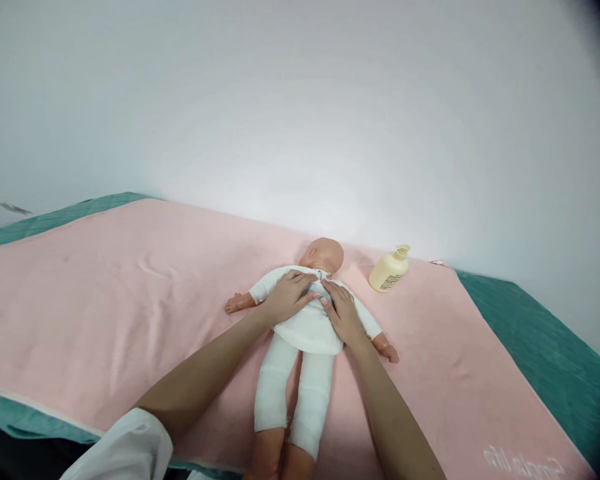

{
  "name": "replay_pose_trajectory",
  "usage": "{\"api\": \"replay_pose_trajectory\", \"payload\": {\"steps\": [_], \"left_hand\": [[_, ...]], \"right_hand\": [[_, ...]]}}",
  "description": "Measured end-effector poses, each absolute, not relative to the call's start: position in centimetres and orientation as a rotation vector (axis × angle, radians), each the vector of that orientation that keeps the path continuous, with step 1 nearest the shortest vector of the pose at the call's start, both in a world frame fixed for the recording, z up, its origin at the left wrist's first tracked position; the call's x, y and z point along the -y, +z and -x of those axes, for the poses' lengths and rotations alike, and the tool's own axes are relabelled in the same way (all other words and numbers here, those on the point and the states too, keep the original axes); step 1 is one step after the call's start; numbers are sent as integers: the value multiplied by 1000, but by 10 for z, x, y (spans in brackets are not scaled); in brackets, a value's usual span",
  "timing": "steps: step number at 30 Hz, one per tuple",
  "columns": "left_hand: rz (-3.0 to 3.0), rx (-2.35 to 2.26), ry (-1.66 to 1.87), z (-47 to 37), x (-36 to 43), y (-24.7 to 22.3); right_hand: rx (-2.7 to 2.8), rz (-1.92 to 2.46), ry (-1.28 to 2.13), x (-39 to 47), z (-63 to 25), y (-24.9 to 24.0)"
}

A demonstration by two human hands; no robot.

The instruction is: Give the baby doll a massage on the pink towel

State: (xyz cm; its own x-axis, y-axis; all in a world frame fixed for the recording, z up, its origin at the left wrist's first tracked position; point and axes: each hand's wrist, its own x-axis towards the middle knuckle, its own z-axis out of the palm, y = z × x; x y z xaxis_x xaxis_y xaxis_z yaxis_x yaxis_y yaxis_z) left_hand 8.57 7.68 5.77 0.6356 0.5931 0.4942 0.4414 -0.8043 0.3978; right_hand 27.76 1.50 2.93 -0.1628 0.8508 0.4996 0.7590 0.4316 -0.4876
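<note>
A baby doll lies on its back in a white top and white leggings, its head turned to the left and its arms spread. Flat on the left side of its chest rests my left hand, fingers stretched toward the middle. My right hand lies open on the other side of the chest, fingers pointing up toward the neck. The two thumbs come close together at the centre. Neither hand grips anything. The doll's lower legs run out of view at the bottom.
A pale yellow pump bottle stands to the right of the doll's head. Under everything is a pink blanket, spread over a green cover. A plain pale wall rises behind.
</note>
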Motion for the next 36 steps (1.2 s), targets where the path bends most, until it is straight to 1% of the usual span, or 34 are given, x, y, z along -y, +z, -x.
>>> {"api": "replay_pose_trajectory", "payload": {"steps": [4, 9, 12, 15, 19, 23, 26, 32, 36], "left_hand": [[-2610, -843, 925, -86, -75, 58], [-2531, -819, 985, -84, -73, 59], [-2433, -827, 1098, -79, -70, 61], [-2369, -839, 1285, -70, -59, 64], [-2339, -695, 1386, -63, -37, 67], [-2450, -401, 1286, -67, -25, 64], [-2602, -236, 1154, -70, -27, 59], [-2691, -234, 1005, -72, -31, 58], [-2696, -236, 977, -73, -31, 60]], "right_hand": [[1934, 1355, 183, -15, -277, 31], [1857, 1241, 213, -9, -281, 34], [1761, 1184, 208, 3, -286, 35], [1689, 1098, 195, 19, -287, 35], [1757, 956, 234, 36, -278, 38], [1870, 779, 225, 42, -267, 45], [1919, 749, 233, 41, -264, 45], [2012, 828, 317, 37, -267, 37], [2047, 857, 329, 35, -266, 37]]}}
